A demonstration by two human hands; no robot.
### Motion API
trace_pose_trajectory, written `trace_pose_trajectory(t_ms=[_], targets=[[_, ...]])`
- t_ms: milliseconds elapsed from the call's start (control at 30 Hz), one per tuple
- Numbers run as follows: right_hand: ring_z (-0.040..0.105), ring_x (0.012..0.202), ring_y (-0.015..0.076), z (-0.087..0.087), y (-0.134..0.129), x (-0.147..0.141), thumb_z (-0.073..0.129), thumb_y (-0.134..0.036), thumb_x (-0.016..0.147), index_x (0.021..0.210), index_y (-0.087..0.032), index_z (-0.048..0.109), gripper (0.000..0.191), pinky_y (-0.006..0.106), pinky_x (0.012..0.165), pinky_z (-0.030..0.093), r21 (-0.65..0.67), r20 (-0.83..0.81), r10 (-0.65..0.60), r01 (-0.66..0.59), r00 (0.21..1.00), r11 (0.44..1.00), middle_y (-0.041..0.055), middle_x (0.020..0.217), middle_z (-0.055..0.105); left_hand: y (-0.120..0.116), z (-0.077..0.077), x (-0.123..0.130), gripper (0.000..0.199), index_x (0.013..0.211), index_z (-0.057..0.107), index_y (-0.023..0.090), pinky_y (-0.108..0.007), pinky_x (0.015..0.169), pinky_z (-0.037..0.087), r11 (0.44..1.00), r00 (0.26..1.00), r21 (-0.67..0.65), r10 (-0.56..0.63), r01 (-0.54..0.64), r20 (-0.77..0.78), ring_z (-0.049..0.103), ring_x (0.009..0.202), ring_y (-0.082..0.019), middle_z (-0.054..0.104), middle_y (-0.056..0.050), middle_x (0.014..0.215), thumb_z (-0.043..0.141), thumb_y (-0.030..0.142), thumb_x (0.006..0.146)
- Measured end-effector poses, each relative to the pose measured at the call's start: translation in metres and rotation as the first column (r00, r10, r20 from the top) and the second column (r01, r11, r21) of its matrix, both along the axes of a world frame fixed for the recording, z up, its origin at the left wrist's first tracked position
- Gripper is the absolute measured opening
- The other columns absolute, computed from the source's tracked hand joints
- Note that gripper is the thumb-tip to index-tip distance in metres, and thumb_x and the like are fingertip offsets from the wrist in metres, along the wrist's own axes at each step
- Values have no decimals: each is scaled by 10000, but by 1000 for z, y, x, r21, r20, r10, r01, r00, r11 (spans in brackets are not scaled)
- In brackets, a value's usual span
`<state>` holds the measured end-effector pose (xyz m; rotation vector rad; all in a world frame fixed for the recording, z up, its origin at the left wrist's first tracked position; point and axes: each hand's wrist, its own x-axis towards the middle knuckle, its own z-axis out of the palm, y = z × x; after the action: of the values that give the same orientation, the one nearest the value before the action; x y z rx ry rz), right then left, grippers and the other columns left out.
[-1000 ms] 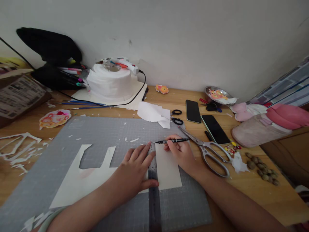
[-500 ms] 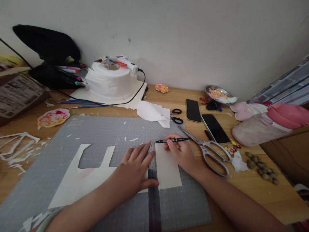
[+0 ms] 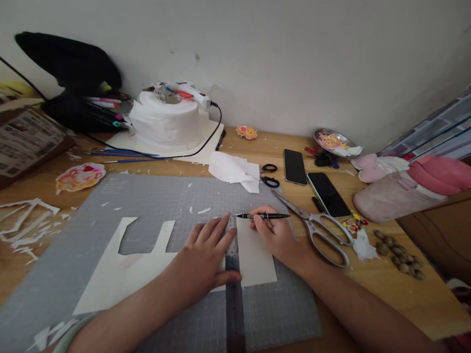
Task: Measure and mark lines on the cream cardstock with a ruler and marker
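The left hand (image 3: 204, 257) is spreading over a ruler (image 3: 234, 314) lying across cream paper (image 3: 257, 264); the right hand (image 3: 274, 236) is pinching a black pen (image 3: 278, 215) near the ruler's far end, its rear sitting slightly lower than before.

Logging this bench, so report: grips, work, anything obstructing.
Left grip spread over ruler. Right grip holding black pen, tip near ruler's edge. Pale paper along ruler's right side. Large scissors beside right grip, off the paper.
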<state>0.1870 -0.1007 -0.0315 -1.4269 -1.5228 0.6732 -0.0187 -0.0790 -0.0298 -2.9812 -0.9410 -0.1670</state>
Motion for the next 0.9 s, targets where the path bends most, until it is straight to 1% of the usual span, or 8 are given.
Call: trace_pose_trajectory(t_ms=[67, 233, 333, 500, 667, 833, 900], targets=[[615, 607, 141, -1, -1, 0, 486, -254, 905, 874, -230, 600, 120, 237, 546, 474, 34, 30, 12, -13, 999, 999, -14, 673, 633, 0, -1, 0, 807, 1318, 577, 175, -469, 966, 452, 1000, 1000, 7, 8, -8, 10, 538, 1255, -345, 501, -180, 1467, 550, 756, 759], [613, 618, 134, -1, -1, 0, 481, -241, 910, 864, -222, 596, 125, 229, 549, 464, 58, 45, 33, -36, 998, 998, -14, 684, 629, -2, -2, 0, 807, 1313, 581, 175, -465, 968, 448, 1000, 999, 28, 7, -7, 32, 542, 1251, -339, 500, -170, 1470, 563, 754, 751], [599, 601, 130, 0, -2, 0, 480, -236, 906, 869, -218, 595, 122, 227, 537, 452, 64, 55, 36, -40, 998, 997, -15, 677, 619, -2, -3, -1, 814, 1313, 580, 164, -467, 966, 450, 999, 999, 38, 8, -9, 38, 541, 1253, -341, 500, -173, 1469, 580, 747, 745], [571, 577, 126, 2, -4, 0, 478, -224, 899, 860, -216, 597, 125, 229, 524, 434, 72, 86, 51, -57, 995, 996, -18, 666, 607, -1, -3, 0, 831, 1327, 568, 180, -452, 975, 444, 1000, 999, 5, 15, -15, 41, 537, 1259, -330, 496, -157, 1476, 603, 749, 723], [556, 563, 122, 6, -5, 0, 474, -223, 891, 823, -218, 587, 132, 224, 497, 415, 77, 100, 66, -74, 993, 994, -19, 660, 605, -2, -3, 1, 840, 1303, 579, 170, -451, 959, 451, 1000, 998, 20, 20, -21, 56, 553, 1240, -333, 512, -153, 1464, 643, 742, 692], [552, 561, 117, 7, -6, 0, 477, -216, 880, 797, -216, 580, 133, 215, 495, 411, 76, 86, 78, -84, 993, 994, -21, 652, 598, -2, -7, 0, 892, 1319, 547, 100, -447, 970, 436, 998, 996, 59, 26, -31, 85, 554, 1237, -334, 538, -185, 1432, 616, 752, 714], [543, 545, 115, 6, -6, -1, 482, -213, 877, 803, -215, 580, 122, 209, 481, 403, 67, 73, 82, -87, 994, 994, -26, 637, 584, -2, -8, -1, 895, 1333, 532, 95, -444, 974, 434, 997, 996, 66, 22, -28, 84, 557, 1235, -329, 539, -188, 1429, 605, 751, 728]])
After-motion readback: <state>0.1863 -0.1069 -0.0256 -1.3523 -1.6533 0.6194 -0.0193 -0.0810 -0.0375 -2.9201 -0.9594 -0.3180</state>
